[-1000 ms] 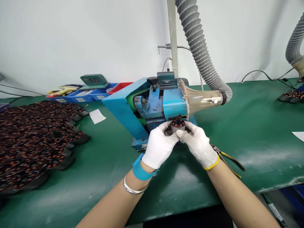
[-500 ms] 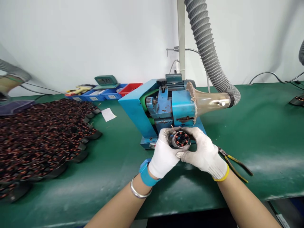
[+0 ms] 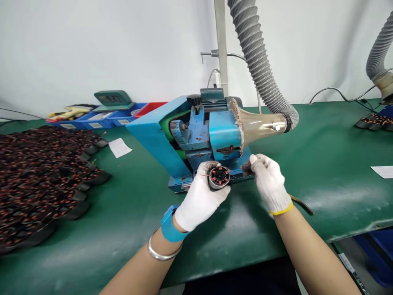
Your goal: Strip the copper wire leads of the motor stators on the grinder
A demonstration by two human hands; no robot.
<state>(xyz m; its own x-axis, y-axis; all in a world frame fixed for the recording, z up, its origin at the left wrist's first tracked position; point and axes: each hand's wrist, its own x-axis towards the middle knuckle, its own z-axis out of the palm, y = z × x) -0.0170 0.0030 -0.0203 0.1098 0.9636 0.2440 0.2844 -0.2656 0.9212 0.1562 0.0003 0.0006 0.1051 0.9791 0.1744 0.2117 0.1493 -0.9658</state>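
Note:
My left hand (image 3: 199,198), in a white glove, grips a small round motor stator (image 3: 219,177) with copper windings, its open face turned toward me. My right hand (image 3: 268,180), also gloved, has drawn off to the right of the stator with its fingertips pinched; a thin wire seems to run from the stator to those fingers. Both hands sit just in front of the blue bench machine (image 3: 187,135), below its slot.
A clear funnel on a grey ribbed hose (image 3: 260,78) joins the machine's right side. Many wound stators (image 3: 39,172) cover the green bench at left. Blue and red bins (image 3: 123,116) stand behind them. Pliers (image 3: 302,205) lie behind my right wrist. White paper slips (image 3: 119,147) lie on the bench.
The stator came down from the machine's slot and tipped its face toward me. My right hand let go of it and pulled away to the right.

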